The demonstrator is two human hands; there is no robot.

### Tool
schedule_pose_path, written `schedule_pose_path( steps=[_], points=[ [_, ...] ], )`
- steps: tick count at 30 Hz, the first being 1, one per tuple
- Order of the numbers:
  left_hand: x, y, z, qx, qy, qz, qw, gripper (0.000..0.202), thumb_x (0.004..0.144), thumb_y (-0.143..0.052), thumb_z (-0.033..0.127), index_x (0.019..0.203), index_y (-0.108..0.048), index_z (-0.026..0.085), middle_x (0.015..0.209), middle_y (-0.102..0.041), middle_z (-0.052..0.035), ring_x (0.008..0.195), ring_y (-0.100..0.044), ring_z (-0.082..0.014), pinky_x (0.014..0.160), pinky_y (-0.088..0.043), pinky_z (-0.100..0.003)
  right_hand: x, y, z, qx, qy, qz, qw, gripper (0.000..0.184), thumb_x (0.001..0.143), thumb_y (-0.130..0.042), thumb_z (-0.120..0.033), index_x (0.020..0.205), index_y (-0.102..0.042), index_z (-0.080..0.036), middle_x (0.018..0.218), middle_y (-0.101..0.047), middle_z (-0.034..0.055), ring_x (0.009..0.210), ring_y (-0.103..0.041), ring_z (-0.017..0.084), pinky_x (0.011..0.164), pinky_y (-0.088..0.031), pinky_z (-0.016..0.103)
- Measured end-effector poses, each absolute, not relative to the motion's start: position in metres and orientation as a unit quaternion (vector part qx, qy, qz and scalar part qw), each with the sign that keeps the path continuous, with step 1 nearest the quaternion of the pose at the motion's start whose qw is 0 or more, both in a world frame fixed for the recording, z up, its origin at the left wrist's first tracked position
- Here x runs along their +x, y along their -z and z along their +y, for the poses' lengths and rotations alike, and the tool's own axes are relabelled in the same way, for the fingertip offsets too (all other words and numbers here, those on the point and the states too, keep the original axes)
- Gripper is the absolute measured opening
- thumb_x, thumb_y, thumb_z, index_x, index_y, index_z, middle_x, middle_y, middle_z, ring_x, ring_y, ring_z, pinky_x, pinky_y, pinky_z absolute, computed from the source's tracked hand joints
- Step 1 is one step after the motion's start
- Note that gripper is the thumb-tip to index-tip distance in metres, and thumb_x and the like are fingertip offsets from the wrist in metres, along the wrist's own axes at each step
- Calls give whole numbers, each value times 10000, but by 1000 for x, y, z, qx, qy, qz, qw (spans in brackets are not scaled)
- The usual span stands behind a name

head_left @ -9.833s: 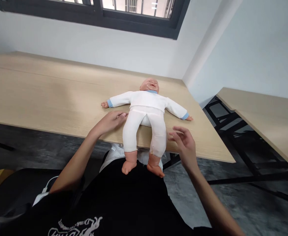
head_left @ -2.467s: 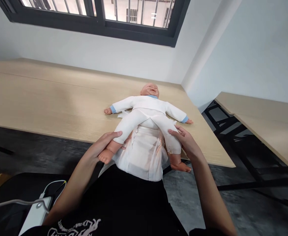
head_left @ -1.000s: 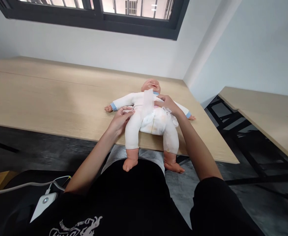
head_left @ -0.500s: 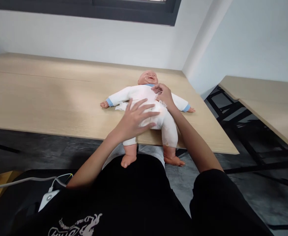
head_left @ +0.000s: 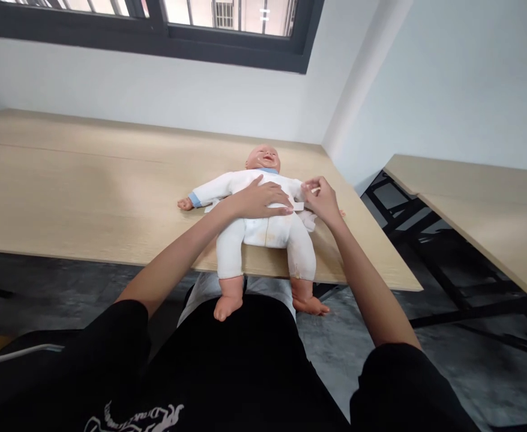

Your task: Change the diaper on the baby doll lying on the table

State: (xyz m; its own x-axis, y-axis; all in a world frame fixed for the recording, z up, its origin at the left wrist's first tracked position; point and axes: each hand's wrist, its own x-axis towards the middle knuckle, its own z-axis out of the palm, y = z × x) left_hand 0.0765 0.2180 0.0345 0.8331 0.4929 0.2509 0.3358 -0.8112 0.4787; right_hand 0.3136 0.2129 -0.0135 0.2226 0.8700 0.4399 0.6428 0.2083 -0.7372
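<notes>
Doll (head_left: 244,176), one: on its back on the pale wood surface (head_left: 87,174), head to the far side, feet past the near edge; white suit, blue collar and cuffs.

Diaper (head_left: 266,233), one: white, front panel between the doll's legs, crumpled side showing at right.

Left hand (head_left: 261,200): laid across the doll's middle, palm down, fingers extended; grip released, pressing flat.

White strip (head_left: 298,206), one: just beyond the left hand's fingertips.

Right hand (head_left: 323,199): raised beside the doll's right-side sleeve, fingers curled; whether its grip grasps anything, cannot tell.

Second table (head_left: 475,192): far right.

Dark window frame (head_left: 236,49): far wall.
</notes>
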Motion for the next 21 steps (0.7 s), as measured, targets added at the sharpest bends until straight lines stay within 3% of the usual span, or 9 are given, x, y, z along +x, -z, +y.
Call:
schedule_pose_path(
  steps=[3, 6, 10, 14, 17, 21],
  points=[
    [83, -30, 237, 931, -203, 219, 208, 262, 942, -632, 511, 973, -775, 294, 1199, -732, -22, 1349, -501, -296, 1247, -19, -564, 329, 20, 192, -658, -103, -646, 372, 323, 870, -630, -479, 855, -646, -157, 867, -671, 78, 775, -566, 185, 798, -451, 330],
    [88, -25, 254, 934, -190, 231, 194, 341, 975, -542, 515, 1008, -764, 258, 1238, -708, -59, 1302, -524, -307, 1192, -182, -523, 331, 30, 181, -630, -94, -711, 299, 343, 889, -609, -479, 912, -719, -156, 948, -674, 110, 910, -585, 230, 889, -461, 363],
    [89, -17, 264, 928, -212, 233, 199, 366, 972, -512, 495, 1044, -764, 239, 1228, -705, -77, 1232, -566, -294, 1097, -323, -428, 327, 36, 180, -583, -104, -764, 256, 337, 913, -529, -414, 918, -726, -141, 1022, -642, 143, 1061, -571, 277, 1036, -429, 431],
    [86, -11, 265, 924, -233, 229, 198, 356, 967, -514, 482, 1023, -765, 237, 1183, -708, -74, 1163, -595, -273, 1066, -360, -407, 330, 29, 179, -556, -157, -781, 237, 271, 844, -567, -398, 890, -669, -151, 1051, -638, 126, 1085, -564, 277, 1037, -435, 436],
    [86, -10, 266, 920, -239, 228, 210, 342, 955, -529, 477, 991, -767, 234, 1141, -718, -74, 1129, -608, -270, 1045, -377, -411, 338, 20, 175, -527, -249, -778, 235, 343, 807, -622, -480, 944, -633, -166, 1002, -652, 80, 979, -585, 240, 946, -481, 402],
    [87, -10, 266, 893, -283, 230, 263, 259, 891, -636, 458, 921, -768, 238, 1079, -734, -59, 1107, -619, -268, 1055, -380, -409, 342, 12, 172, -565, -392, -657, 308, 486, 719, -757, -568, 956, -591, -177, 912, -668, 59, 795, -621, 187, 679, -522, 296]
  ],
)
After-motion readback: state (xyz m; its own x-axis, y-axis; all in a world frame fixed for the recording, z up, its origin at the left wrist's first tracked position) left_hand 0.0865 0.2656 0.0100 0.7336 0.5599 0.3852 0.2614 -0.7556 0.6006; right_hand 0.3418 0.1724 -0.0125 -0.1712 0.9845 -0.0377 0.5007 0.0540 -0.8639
